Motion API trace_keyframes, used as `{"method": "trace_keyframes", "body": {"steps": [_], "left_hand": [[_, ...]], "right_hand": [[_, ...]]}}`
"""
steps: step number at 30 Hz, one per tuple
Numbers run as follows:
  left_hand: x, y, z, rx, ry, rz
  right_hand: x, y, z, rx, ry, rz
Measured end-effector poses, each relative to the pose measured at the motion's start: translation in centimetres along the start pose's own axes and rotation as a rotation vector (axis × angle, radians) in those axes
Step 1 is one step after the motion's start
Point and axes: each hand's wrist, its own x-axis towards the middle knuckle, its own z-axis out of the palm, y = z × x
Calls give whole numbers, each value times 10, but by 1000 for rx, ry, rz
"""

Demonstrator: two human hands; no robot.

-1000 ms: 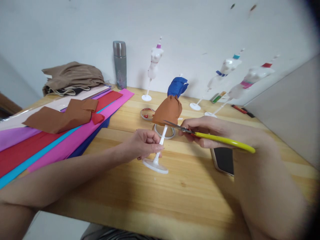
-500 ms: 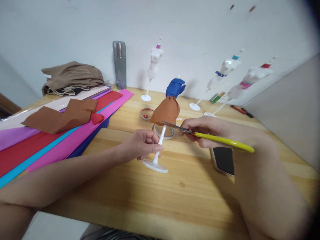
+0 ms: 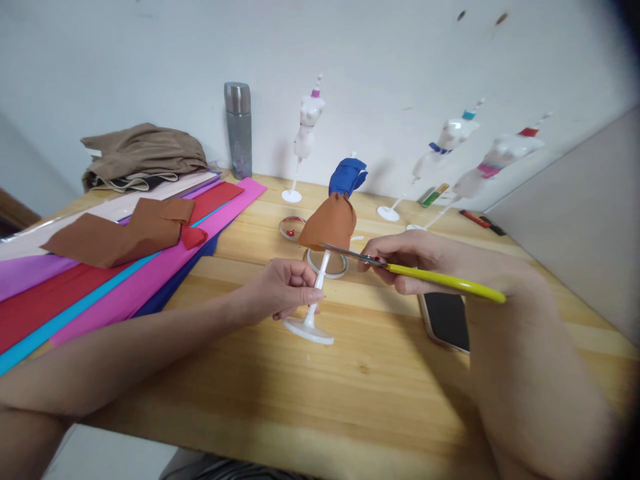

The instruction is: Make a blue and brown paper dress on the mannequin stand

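Note:
My left hand (image 3: 293, 287) pinches the white stem of a small mannequin stand (image 3: 311, 328), just above its round base. The mannequin leans away from me. A blue paper top (image 3: 347, 176) covers its upper body, and a brown paper skirt (image 3: 331, 221) flares below it. In my right hand (image 3: 415, 257) are scissors with yellow handles (image 3: 445, 280). Their blades point left and lie along the skirt's bottom edge, close to the stem. Whether the blades are fully closed cannot be made out.
Coloured paper sheets (image 3: 210, 208) and a brown paper piece (image 3: 110, 237) lie on the left. Behind stand a flask (image 3: 239, 133) and white mannequins (image 3: 305, 137). Tape rolls (image 3: 337, 272) lie behind the stem. A phone (image 3: 446, 321) rests under my right wrist, markers (image 3: 475, 219) farther back.
The whole view shifts very slightly. Both hands keep their grips, and the scissors stay at the skirt's lower edge with hardly any movement.

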Motion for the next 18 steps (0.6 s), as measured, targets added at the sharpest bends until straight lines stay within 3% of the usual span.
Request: {"method": "trace_keyframes", "body": {"steps": [18], "left_hand": [[2,-3,-2,-16,-2,25]], "right_hand": [[-6,3,0,-12,8,61]]}}
